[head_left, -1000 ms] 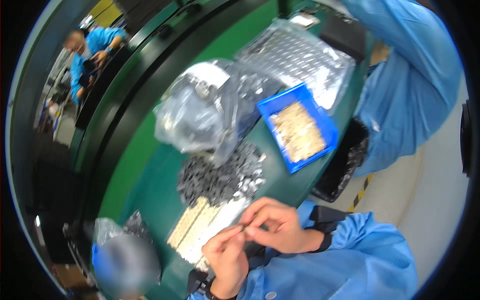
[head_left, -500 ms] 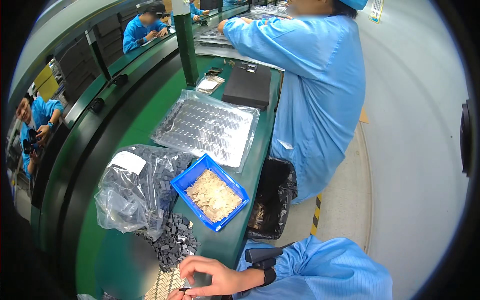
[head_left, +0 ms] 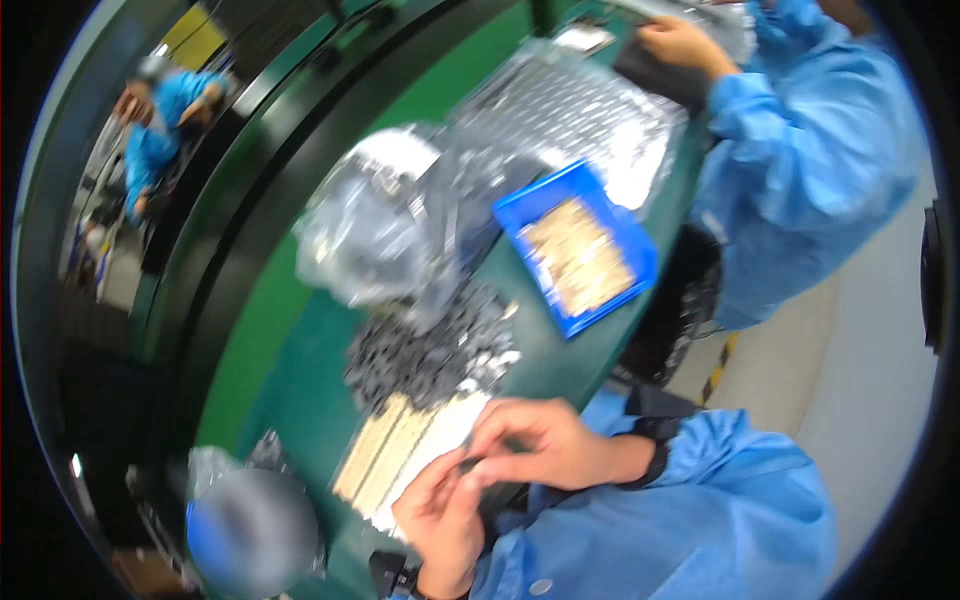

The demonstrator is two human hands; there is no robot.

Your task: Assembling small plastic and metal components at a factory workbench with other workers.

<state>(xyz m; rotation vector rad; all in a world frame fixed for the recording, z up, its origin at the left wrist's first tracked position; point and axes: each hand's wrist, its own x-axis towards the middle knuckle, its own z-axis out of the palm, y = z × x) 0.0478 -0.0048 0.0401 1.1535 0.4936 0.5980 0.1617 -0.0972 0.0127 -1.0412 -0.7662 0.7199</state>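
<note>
My left hand [head_left: 445,510] and my right hand [head_left: 545,443] meet above the table's near part, fingers pinched together. Between their fingertips is a small dark block [head_left: 467,464], mostly covered and blurred; it resembles the loose ones beyond. Under and beside my hands lies a pale sheet [head_left: 385,450] with rows of beige strips. Just past it spreads a heap of small dark grey blocks [head_left: 425,350]. A clear plastic bag [head_left: 365,235] with more grey pieces rests behind the heap. To its right, a blue bin [head_left: 632,235] holds thin beige scraps [head_left: 580,255].
A clear-wrapped tray [head_left: 570,110] of metallic parts lies farther back. A co-worker's hand [head_left: 685,45] reaches over the table at upper right. Below the right edge stands a black-lined waste bin [head_left: 672,320]. Another plastic bag [head_left: 210,465] lies at lower left.
The view has swung down and left, so the table's things appear higher and farther right. Both my hands now show fully, still together. The co-worker's hand has come nearer over the table.
</note>
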